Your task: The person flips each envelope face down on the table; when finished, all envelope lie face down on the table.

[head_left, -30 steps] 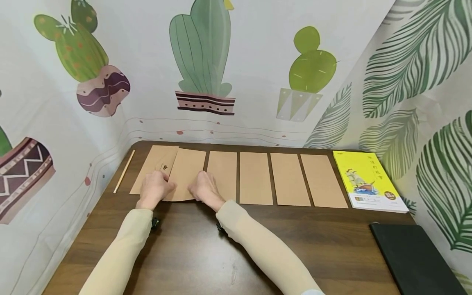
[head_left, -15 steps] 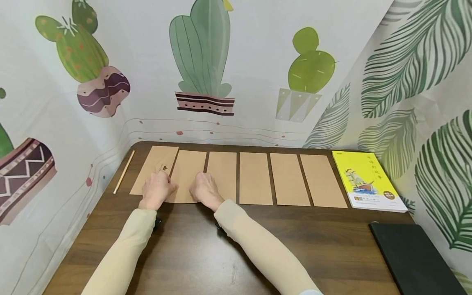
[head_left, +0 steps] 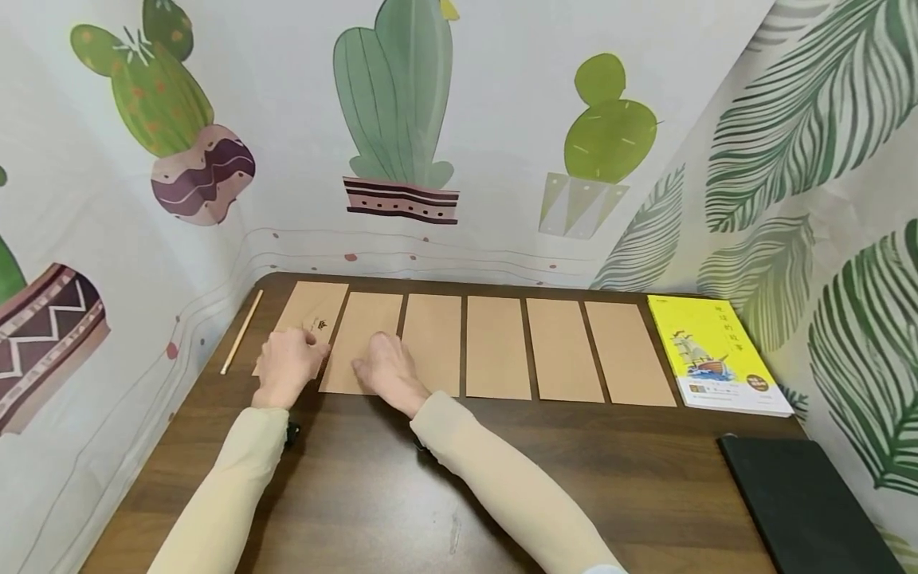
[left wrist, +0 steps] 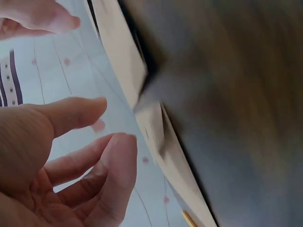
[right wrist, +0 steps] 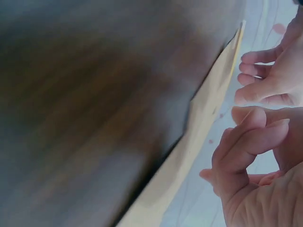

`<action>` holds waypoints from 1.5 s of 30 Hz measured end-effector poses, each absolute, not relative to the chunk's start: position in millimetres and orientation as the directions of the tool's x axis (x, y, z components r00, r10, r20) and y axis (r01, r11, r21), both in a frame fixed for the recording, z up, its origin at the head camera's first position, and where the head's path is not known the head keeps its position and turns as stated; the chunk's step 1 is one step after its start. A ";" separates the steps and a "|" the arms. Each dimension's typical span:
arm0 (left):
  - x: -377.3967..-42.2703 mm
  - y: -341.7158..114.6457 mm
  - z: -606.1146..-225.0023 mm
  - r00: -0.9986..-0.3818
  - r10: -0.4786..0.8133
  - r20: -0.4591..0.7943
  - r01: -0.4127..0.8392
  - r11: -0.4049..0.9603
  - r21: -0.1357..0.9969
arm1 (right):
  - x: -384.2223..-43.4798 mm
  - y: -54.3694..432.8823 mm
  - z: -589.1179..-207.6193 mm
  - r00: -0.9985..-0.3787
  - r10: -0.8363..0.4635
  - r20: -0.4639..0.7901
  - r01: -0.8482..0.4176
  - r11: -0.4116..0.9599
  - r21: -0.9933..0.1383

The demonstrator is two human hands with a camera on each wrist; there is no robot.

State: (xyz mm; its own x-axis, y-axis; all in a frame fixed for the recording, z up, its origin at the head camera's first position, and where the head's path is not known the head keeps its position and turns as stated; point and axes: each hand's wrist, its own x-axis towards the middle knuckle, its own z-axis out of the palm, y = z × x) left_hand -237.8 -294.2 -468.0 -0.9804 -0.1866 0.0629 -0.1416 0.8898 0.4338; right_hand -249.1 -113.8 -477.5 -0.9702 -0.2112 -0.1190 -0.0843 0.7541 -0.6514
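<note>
A brown paper envelope [head_left: 315, 303] with a small dark crown print lies leftmost in a row of brown paper pieces on the table. My left hand [head_left: 287, 365] is over its lower part; the left wrist view shows thumb and fingers [left wrist: 120, 161] bent and apart, nothing between them. Beside it lies a plain brown rectangle [head_left: 369, 315], a narrow dark strip of table between the two. My right hand [head_left: 390, 368] is above this rectangle's lower right side, partly hiding it. In the right wrist view its fingers [right wrist: 236, 156] bend loosely and hold nothing.
Several more brown rectangles [head_left: 498, 348] continue the row rightward. A yellow book [head_left: 706, 343] with a ship on its cover ends it. A thin wooden stick [head_left: 241, 333] lies at the table's left edge, a black flat pad [head_left: 803, 494] at the right. Patterned cloth hangs behind.
The second brown piece, earlier raised at its edges and meeting the first, now lies flat and apart from it. My left hand has moved left onto the crown-printed envelope; my right has shifted slightly left.
</note>
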 end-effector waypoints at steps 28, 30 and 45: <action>-243.4 -359.7 -465.5 -0.936 -0.335 -0.113 -0.353 0.878 0.325 | -284.4 -217.7 -516.3 -0.919 -0.394 0.022 -0.350 0.787 -0.508; -243.1 -360.5 -464.4 -0.933 -0.340 -0.122 -0.361 0.872 0.330 | -287.0 -225.0 -522.0 -0.915 -0.402 0.038 -0.370 0.795 -0.481; -244.3 -359.9 -460.0 -0.936 -0.330 -0.124 -0.353 0.881 0.316 | -289.8 -243.7 -530.8 -0.918 -0.384 0.102 -0.391 0.826 -0.405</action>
